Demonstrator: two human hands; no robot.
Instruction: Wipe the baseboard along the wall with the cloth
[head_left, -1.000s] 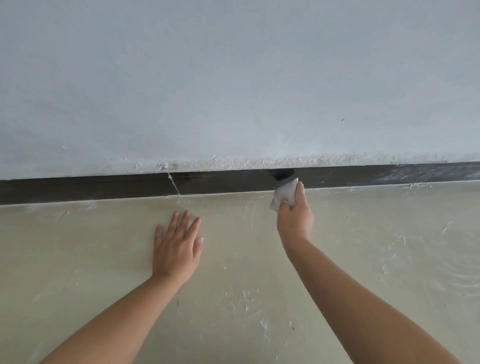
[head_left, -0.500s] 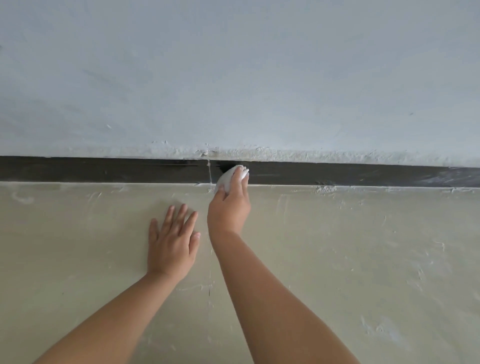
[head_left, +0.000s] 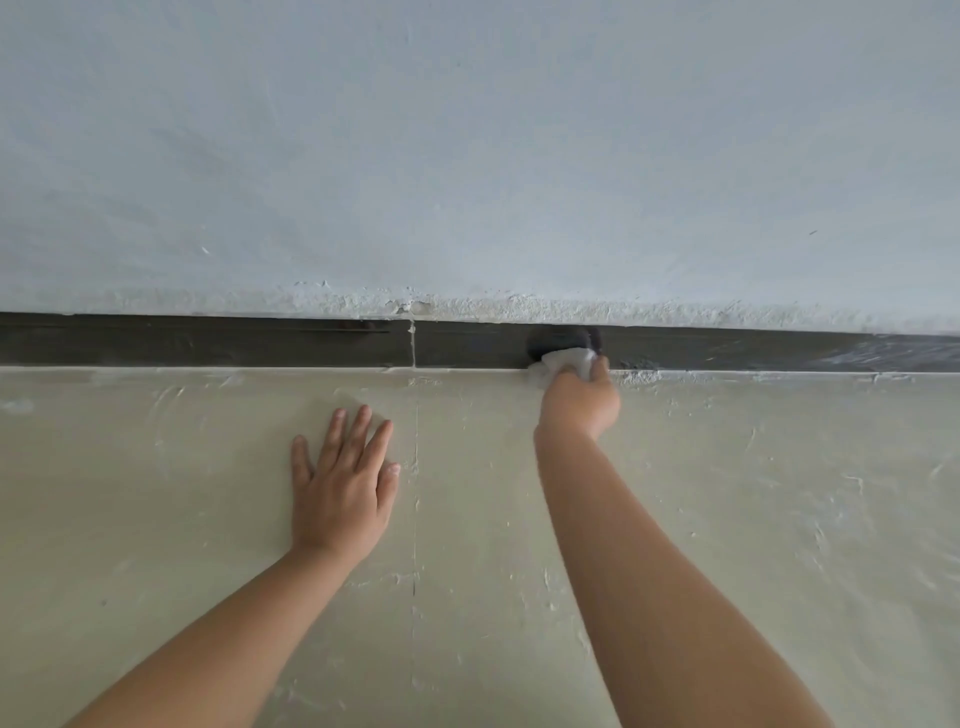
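A dark baseboard (head_left: 234, 343) runs across the foot of the white wall (head_left: 467, 156), with a pale seam (head_left: 412, 345) left of centre. My right hand (head_left: 579, 400) grips a bunched white cloth (head_left: 563, 361) and presses it against the baseboard's lower edge, right of the seam. A dark wet patch (head_left: 563, 338) shows just above the cloth. My left hand (head_left: 343, 478) lies flat on the floor with fingers spread, holding nothing.
The pale greenish floor (head_left: 753, 519) is streaked with white plaster smears, and a thin joint line (head_left: 415, 493) runs toward me from the seam. Rough plaster crumbs (head_left: 519, 306) edge the top of the baseboard. Grey dusty smears (head_left: 893, 353) mark its right end.
My right hand slid the cloth left along the baseboard to the seam, then back to the right. My left hand stayed flat on the floor.
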